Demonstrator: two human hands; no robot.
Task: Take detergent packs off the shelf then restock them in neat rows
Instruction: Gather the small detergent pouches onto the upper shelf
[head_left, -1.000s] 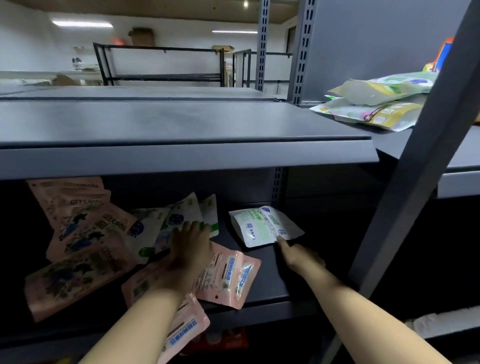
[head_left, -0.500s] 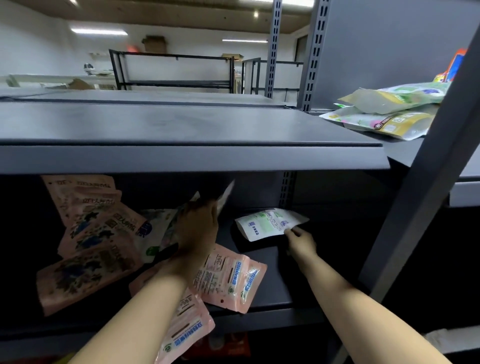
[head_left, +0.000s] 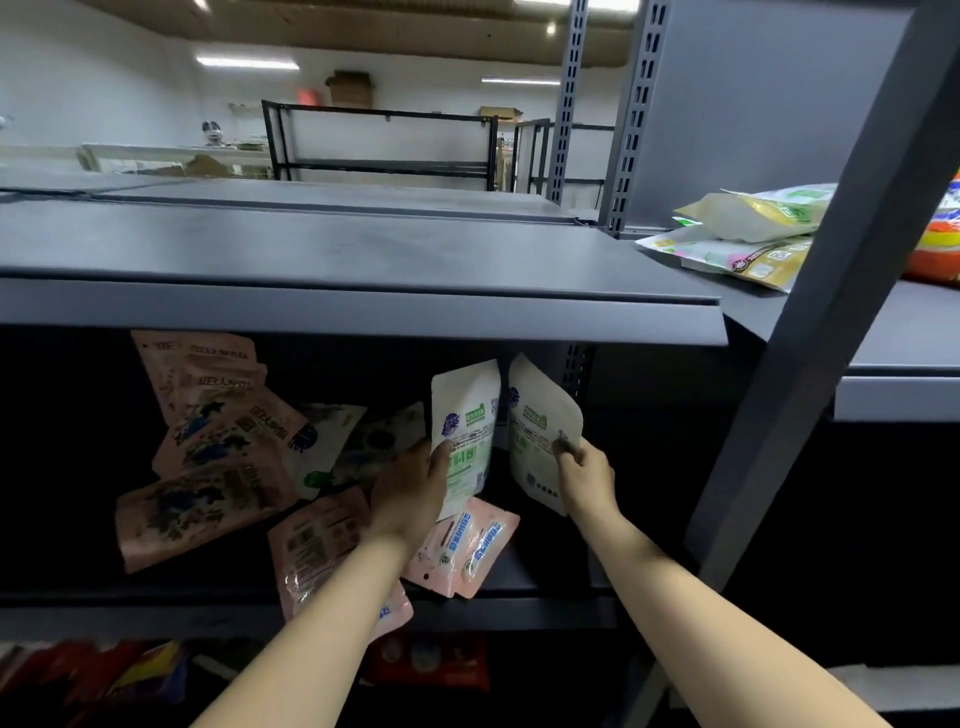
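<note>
Head view: at the centre of the frame, under a grey shelf (head_left: 363, 317), each hand lifts one white-and-green pack upright. The left hand (head_left: 415, 488) has its fingers wrapped round the left pack (head_left: 465, 431); the right hand (head_left: 584, 475) pinches the right pack (head_left: 540, 431) at its edge. Pink packs (head_left: 208, 467) lie jumbled at 9 o'clock. A firmer right grip would likely stop the pack sagging as both come clear.

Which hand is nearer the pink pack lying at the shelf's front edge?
Left. The left hand, gripping a white-green pack, sits directly above the pink pack. The right hand, holding another white pack, is off to its right.
</note>
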